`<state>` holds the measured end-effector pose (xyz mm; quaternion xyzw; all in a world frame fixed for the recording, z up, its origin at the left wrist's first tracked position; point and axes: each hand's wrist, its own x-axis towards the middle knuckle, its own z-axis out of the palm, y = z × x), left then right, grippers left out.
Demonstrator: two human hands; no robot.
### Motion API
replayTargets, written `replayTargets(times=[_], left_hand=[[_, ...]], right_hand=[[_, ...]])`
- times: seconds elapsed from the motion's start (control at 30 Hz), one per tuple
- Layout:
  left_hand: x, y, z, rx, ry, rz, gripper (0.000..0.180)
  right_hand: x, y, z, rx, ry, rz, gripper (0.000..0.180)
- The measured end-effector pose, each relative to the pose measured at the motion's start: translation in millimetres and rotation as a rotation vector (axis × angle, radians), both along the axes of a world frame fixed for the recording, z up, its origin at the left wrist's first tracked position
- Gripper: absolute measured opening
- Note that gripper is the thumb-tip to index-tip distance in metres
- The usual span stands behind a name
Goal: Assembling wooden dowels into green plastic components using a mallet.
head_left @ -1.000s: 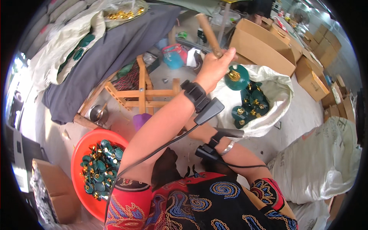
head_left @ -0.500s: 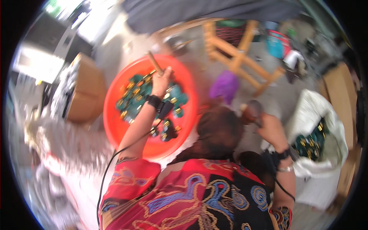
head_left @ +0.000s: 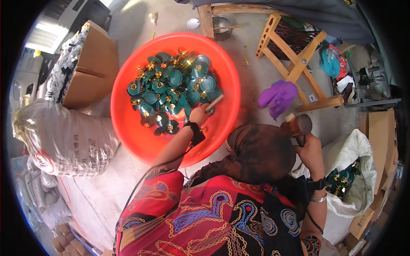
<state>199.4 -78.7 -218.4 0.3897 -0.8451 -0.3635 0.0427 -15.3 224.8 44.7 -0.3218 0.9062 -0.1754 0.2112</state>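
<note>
A large orange-red basin [head_left: 121, 128] holds a heap of dark green round plastic pieces [head_left: 175, 79] with small gold flower-like parts. My left hand [head_left: 198, 116] is inside the basin at the lower right of the heap. Its fingers are closed around a short wooden stick [head_left: 215, 103] that slants up to the right. My right hand [head_left: 311, 153] is raised to the right of the basin, gripping a mallet [head_left: 300, 125] with a dark brown head. Most of the mallet's handle is hidden in that hand.
At the right stands a white woven sack [head_left: 365, 149] with more green and gold pieces inside. A wooden folding stool [head_left: 294, 70] and purple cloth [head_left: 277, 97] lie beyond the mallet. On the left are a cardboard box [head_left: 96, 66] and a full plastic-wrapped sack [head_left: 72, 136].
My left hand with the stick has moved down and right across the basin, and the stick now slants rightward. The whole view has shifted. My right hand still holds the mallet.
</note>
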Motion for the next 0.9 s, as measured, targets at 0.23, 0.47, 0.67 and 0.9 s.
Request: replayTargets(times=[0.23, 0.47, 0.67, 0.9], left_hand=[[-22, -5, -17, -0.087, -0.259, -0.042, 0.024], [-29, -20, 105, 0.517, 0.448, 0.05, 0.014], [-129, 42, 238, 0.507, 0.712, -0.477, 0.015], [-180, 72, 259, 0.353, 0.441, -0.674, 0.022]], right_hand=[[-5, 15, -2, -0.142, -0.059, -0.27, 0.034], [-20, -2, 14, -0.484, -0.103, -0.345, 0.033], [-24, -51, 29, -0.9, -0.513, -0.415, 0.031], [-34, -64, 22, -0.915, -0.752, -0.47, 0.036]])
